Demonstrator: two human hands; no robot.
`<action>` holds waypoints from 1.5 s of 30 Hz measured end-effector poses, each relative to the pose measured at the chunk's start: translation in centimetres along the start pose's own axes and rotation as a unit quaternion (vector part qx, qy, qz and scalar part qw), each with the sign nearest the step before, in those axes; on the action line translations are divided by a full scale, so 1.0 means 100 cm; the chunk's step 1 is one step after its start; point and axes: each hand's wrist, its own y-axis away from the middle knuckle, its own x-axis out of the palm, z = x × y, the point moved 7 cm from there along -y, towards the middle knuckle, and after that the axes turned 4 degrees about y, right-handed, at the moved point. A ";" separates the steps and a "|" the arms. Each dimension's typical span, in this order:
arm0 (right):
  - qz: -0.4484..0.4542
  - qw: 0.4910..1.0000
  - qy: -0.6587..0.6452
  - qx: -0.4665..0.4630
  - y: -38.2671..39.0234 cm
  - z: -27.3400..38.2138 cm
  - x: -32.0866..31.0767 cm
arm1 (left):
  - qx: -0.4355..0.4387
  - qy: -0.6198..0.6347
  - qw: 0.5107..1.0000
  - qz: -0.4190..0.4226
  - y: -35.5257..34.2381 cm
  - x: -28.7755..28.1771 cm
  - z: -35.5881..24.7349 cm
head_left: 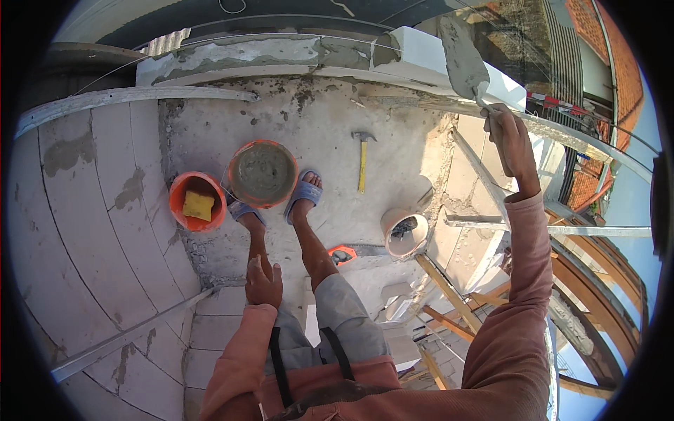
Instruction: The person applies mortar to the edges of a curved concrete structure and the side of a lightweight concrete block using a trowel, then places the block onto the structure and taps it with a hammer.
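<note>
My right hand point(510, 144) is raised at the upper right, its fingers wrapped round the handle of a trowel point(465, 59). Grey wet mortar covers the blade, which is held over the white blocks point(414, 56) at the right part of a low wall. In this view the blade overlaps the block, and I cannot tell if it touches. My left hand point(264, 282) hangs in front of my leg, fingers loosely apart and holding nothing. Beyond it, by my feet, an orange bucket point(263, 174) holds grey mortar.
A smaller orange bucket point(197, 202) with a yellow sponge point(199, 205) stands left. On the concrete floor lie a claw hammer point(363, 161) and a handsaw point(344, 254). A pale bucket point(405, 233) stands right. Metal bars point(137, 97) and timber props point(449, 291) cross the sides.
</note>
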 end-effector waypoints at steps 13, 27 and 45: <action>-0.063 0.643 0.675 -0.356 -0.158 0.030 0.040 | -0.081 0.017 0.997 -0.010 0.021 0.025 -0.016; -0.199 0.840 0.443 -0.242 -0.009 -0.027 -0.109 | -0.215 0.195 0.955 0.055 0.010 0.057 0.086; 0.167 0.890 -0.382 0.187 0.183 0.034 0.499 | -0.343 0.092 0.900 0.253 0.075 -0.131 0.189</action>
